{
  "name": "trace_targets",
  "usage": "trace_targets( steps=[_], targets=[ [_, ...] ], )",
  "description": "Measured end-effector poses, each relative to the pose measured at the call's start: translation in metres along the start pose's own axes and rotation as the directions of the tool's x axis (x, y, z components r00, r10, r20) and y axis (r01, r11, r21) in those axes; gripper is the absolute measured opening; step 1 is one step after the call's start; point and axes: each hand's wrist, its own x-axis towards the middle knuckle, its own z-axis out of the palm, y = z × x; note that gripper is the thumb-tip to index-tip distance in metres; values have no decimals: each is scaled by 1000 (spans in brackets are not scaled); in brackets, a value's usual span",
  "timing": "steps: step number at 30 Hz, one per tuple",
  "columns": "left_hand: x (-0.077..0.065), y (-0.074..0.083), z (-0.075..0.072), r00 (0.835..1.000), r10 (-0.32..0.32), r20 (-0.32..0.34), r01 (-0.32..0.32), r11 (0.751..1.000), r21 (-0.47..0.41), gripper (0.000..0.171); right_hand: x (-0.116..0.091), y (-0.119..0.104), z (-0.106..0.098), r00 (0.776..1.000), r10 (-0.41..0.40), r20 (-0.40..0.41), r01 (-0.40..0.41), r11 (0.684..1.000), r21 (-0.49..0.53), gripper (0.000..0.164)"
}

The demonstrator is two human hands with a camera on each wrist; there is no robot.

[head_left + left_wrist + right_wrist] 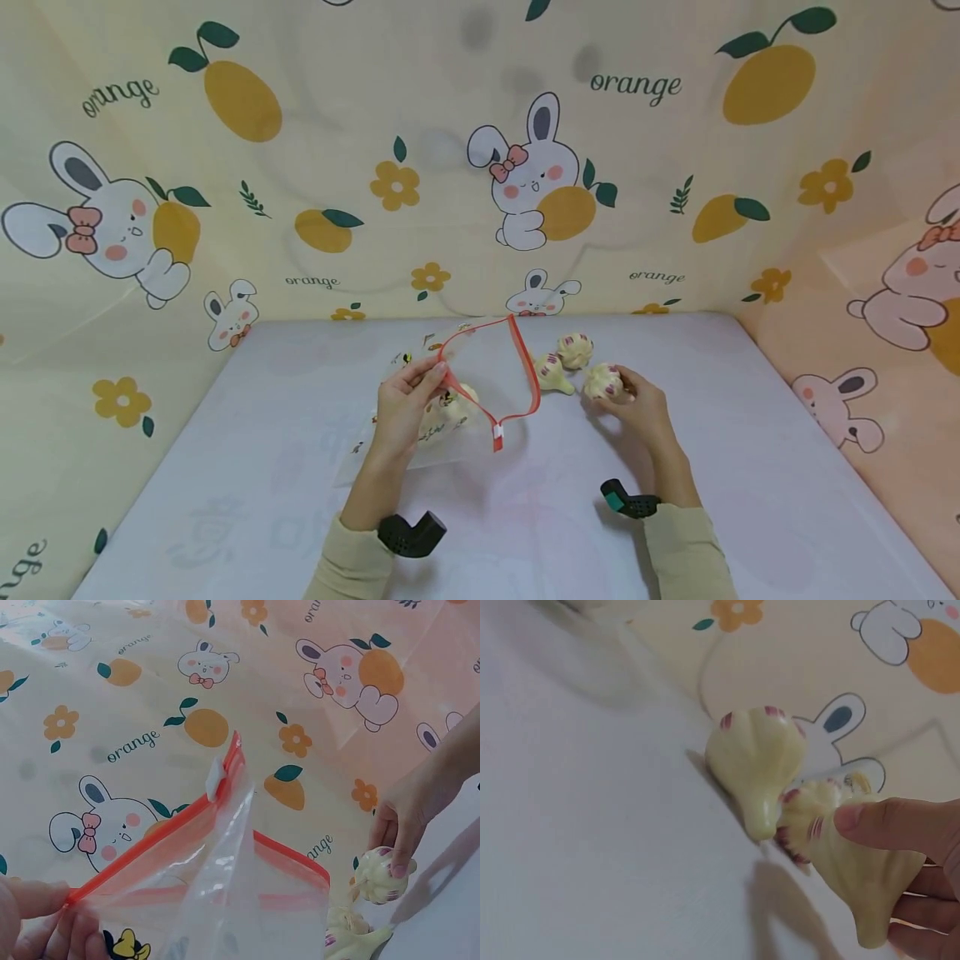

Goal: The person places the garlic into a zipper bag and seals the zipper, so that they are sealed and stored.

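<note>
My left hand [401, 408] pinches the red-edged rim of a clear zip bag [187, 862]; its mouth gapes toward the right. A white slider [215, 780] sits near one end of the red zip. Inside the bag, partly hidden by the printed film, lies a pale garlic bulb [468, 392]. To the right, my right hand [643, 410] grips another garlic bulb [866, 874] between thumb and fingers, its stem pointing down in the right wrist view. Close beside it on the table are two more garlic bulbs, one nearer [552, 374] and one farther back [576, 351].
A white table [262, 467] lies beneath both hands. Behind it and at the sides hangs a cloth [435, 75] printed with rabbits and oranges. Black wrist devices sit at the left cuff [412, 535] and the right cuff [630, 502].
</note>
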Motion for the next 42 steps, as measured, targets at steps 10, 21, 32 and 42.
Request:
trace_targets(
  steps=[10, 21, 32, 42],
  targets=[
    [-1, 1, 2, 1000, -5, -7, 5, 1000, -3, 30, -2, -9, -3, 997, -73, -38, 73, 997, 2, 71],
    [-1, 2, 2, 1000, -6, -6, 6, 1000, -9, 31, -6, -25, -5, 991, -122, -54, 122, 993, -3, 75],
    [-1, 1, 2, 1000, -11, -15, 11, 1000, -16, 32, -11, -38, -4, 984, -163, -67, 163, 987, 2, 73],
    [0, 2, 3, 999, -15, -29, 14, 1000, -15, 30, -15, -46, -3, 978, -198, -71, 198, 980, -3, 71]
  ],
)
